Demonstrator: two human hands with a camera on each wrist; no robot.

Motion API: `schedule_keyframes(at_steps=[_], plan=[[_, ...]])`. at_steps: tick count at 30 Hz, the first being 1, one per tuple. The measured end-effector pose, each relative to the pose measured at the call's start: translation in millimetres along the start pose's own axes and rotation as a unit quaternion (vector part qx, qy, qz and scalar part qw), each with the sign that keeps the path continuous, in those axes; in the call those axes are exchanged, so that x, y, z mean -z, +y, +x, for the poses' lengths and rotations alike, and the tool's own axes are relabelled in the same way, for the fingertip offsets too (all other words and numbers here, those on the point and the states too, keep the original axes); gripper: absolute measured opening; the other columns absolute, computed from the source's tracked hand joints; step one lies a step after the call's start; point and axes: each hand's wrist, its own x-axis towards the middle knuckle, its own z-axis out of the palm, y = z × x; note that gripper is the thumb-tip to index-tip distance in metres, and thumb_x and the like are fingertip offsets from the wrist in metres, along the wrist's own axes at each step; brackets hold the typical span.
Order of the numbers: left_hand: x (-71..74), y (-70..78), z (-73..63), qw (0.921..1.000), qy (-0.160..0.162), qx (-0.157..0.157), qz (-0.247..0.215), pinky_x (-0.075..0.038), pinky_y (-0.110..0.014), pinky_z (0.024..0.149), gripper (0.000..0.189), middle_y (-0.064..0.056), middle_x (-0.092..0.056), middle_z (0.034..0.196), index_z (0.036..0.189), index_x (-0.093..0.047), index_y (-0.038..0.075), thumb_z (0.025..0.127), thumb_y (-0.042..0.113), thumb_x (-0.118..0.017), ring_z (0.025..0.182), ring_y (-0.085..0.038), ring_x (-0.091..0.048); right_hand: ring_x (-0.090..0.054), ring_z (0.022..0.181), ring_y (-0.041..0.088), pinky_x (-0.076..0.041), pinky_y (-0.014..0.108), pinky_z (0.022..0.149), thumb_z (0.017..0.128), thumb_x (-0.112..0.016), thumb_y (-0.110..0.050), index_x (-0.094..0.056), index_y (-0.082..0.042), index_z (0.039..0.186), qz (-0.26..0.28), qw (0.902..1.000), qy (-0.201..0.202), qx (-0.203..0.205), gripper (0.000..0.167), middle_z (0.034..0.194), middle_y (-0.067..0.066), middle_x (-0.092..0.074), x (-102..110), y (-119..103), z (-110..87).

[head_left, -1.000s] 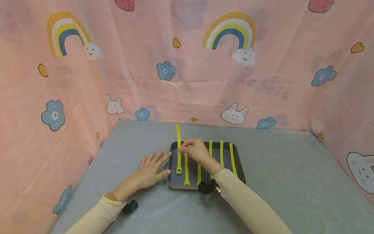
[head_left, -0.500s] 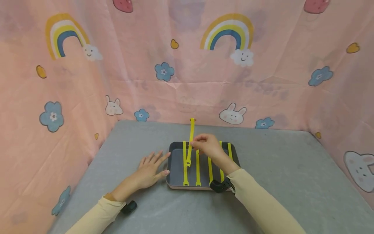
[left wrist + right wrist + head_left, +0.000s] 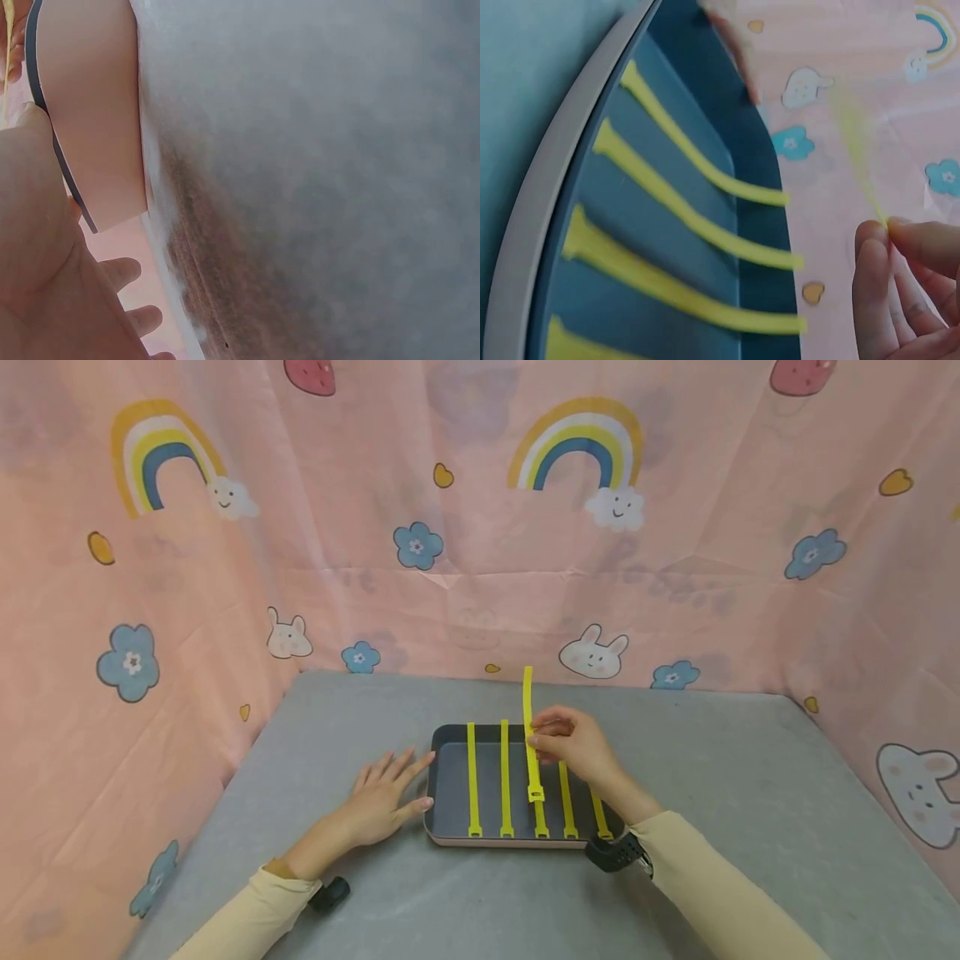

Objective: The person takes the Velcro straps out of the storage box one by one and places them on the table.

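Observation:
My right hand [image 3: 581, 747] pinches a yellow cable strap [image 3: 528, 693] between thumb and fingertips. The strap hangs nearly upright above the middle of a shallow dark tray [image 3: 452, 793], its slotted end down in front of another strap. Several similar yellow straps [image 3: 506, 781] lie side by side across the tray, from the far rim to the near one; my right hand and wrist cover parts of some. With fingers spread, my left hand [image 3: 382, 797] touches the tray's left side. The left wrist view shows the tray's pink outer wall [image 3: 90, 112] beside that thumb.
The tray stands on a table with a grey cloth [image 3: 720, 827]. Pink printed curtain [image 3: 480, 610] closes off the back and both sides. Each wrist wears a black band [image 3: 615, 853].
My right hand has carried the strap rightward, from the tray's left end to its middle. The left hand keeps its place at the tray's left side.

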Motion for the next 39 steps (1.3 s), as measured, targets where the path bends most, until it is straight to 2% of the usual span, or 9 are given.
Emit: schedule_keyframes(at_steps=[6,13,19,26,32,39], plan=[[3.4,3.1,-1.2,1.0,-0.003,0.001,0.001,-0.01,-0.075,0.114,0.072,-0.016,-0.021,0.165,0.159,-0.021,0.031,0.098,0.058,-0.047,0.151,-0.05,-0.015,-0.068,0.082,0.028,-0.06,0.041,0.08,0.093,-0.07,-0.015,-0.064,-0.002,0.12,-0.007,1.0,-0.004,0.0,0.031,0.103,0.016,-0.07,24,12,-12.5],[4.0,2.8,0.6,0.9998,-0.009,0.005,0.017,-0.01,-0.074,0.115,0.071,-0.014,-0.019,0.166,0.159,-0.019,0.032,0.099,0.058,-0.046,0.152,-0.048,-0.013,-0.067,0.08,0.013,-0.06,0.029,0.077,0.095,-0.068,-0.019,-0.061,-0.002,0.13,-0.023,0.9996,0.007,-0.011,0.04,0.105,0.011,-0.066,51,23,-28.3],[2.3,0.2,1.3,0.9999,-0.01,0.007,0.006,-0.009,-0.073,0.115,0.073,-0.013,-0.019,0.167,0.159,-0.021,0.033,0.097,0.061,-0.048,0.152,-0.047,-0.012,-0.067,0.084,0.005,-0.06,0.032,0.082,0.096,-0.066,-0.025,-0.057,-0.004,0.136,-0.053,0.9984,0.009,-0.019,0.046,0.118,0.018,-0.063,77,31,-40.3],[-1.8,-3.5,2.6,0.9999,-0.01,0.009,0.002,-0.007,-0.073,0.116,0.072,-0.008,-0.016,0.168,0.159,-0.015,0.038,0.098,0.06,-0.046,0.154,-0.045,-0.009,-0.067,0.086,0.005,-0.059,0.034,0.083,0.096,-0.065,-0.025,-0.056,-0.006,0.138,-0.091,0.9955,0.008,-0.025,0.047,0.124,0.019,-0.062,104,52,-48.0],[0.6,-1.0,3.1,0.9997,-0.019,0.013,0.006,-0.007,-0.072,0.116,0.073,-0.01,-0.016,0.168,0.159,-0.016,0.037,0.098,0.059,-0.048,0.153,-0.046,-0.009,-0.068,0.087,0.004,-0.055,0.028,0.08,0.096,-0.066,-0.027,-0.055,-0.007,0.14,-0.12,0.9921,-0.005,-0.036,0.049,0.13,0.019,-0.061,116,73,-53.3],[1.4,1.7,2.2,0.9994,-0.026,0.018,0.01,-0.007,-0.073,0.117,0.073,-0.009,-0.015,0.168,0.159,-0.015,0.035,0.098,0.058,-0.048,0.154,-0.044,-0.009,-0.066,0.091,0.003,-0.054,0.026,0.078,0.094,-0.068,-0.026,-0.058,-0.009,0.137,-0.135,0.9899,-0.017,-0.041,0.047,0.133,0.019,-0.063,119,94,-54.3]])
